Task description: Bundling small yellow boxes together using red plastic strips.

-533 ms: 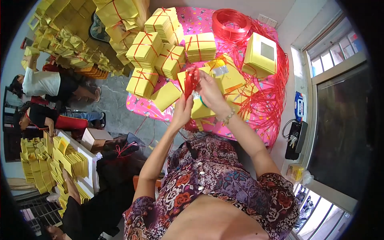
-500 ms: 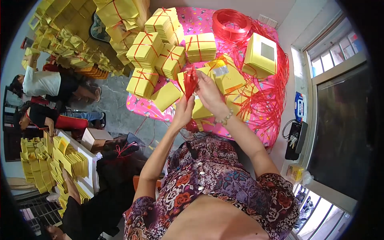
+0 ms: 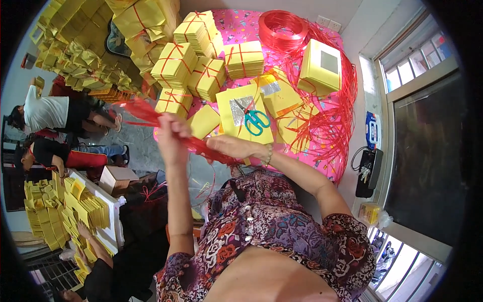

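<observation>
A bundle of red plastic strapping point(image 3: 200, 146) stretches between my two hands, off the near left edge of the table. My left hand point(image 3: 173, 132), a little blurred, is closed round it, with loose ends flaring out to the left. Lower and to the right, my right hand point(image 3: 235, 147) lies along the bundle, fingers closed against it. Just beyond the right hand, teal-handled scissors point(image 3: 256, 122) rest on a yellow paper packet point(image 3: 229, 98) with a silver patch.
Tied yellow paper stacks point(image 3: 173, 63) crowd the pink-covered table point(image 3: 236, 20). A red strapping coil point(image 3: 283, 31) and a tangle of strands point(image 3: 332, 136) lie at the right. At the left, people work near a white table point(image 3: 113, 221) with yellow packets.
Both hands have moved left and nearer with the red strapping, and the left hand is farther from the right. The scissors and the packet with the silver patch are now uncovered.
</observation>
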The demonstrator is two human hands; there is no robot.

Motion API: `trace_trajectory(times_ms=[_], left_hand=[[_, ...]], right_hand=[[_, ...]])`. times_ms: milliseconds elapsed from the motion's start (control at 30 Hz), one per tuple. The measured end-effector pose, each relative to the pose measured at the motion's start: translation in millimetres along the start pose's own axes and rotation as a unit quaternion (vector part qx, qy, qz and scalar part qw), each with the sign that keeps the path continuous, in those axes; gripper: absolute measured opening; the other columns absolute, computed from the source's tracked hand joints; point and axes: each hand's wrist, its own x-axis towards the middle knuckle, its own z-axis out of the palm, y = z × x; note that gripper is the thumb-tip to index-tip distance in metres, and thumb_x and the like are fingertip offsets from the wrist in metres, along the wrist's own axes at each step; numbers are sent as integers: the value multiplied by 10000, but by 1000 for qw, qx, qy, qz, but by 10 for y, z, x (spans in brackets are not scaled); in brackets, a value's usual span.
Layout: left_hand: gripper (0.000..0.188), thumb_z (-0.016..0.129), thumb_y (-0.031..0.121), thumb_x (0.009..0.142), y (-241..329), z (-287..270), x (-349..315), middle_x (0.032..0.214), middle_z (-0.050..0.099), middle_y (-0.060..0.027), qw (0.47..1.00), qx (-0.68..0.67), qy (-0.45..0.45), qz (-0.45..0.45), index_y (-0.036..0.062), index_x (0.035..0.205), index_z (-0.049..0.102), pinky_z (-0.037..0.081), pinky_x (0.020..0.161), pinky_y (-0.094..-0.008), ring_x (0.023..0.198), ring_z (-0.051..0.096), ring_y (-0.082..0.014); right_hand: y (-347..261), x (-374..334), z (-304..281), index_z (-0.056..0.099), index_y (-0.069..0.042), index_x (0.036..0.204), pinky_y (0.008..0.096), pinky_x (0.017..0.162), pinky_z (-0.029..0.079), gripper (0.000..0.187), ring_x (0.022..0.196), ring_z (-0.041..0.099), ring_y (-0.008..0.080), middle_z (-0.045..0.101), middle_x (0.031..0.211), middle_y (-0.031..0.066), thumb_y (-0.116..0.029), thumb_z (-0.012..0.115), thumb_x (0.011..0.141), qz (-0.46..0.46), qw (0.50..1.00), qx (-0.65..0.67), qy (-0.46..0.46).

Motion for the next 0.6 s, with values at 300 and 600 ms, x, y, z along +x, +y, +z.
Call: trace_trajectory(times_ms=[300,600], left_hand=[[226,456,275,951,1463,-1005,-9,605,322,44,962,100,100,234,88,827,479,200,372,-203,439,220,-46],[202,495,263,879,1550,-2933,-478,564,427,38,778,435,441,108,74,823,535,272,352,-202,397,350,-51]], right_hand=[[-3,-1,-322,519,-37,897,255,543,396,371,629,436,75,430,689,-18,-405,480,924,25,978,-168,-123],[-205,-420,-822,524,-54,889,255,550,387,337,606,426,86,436,670,-13,-373,427,944,178,958,-165,-154]])
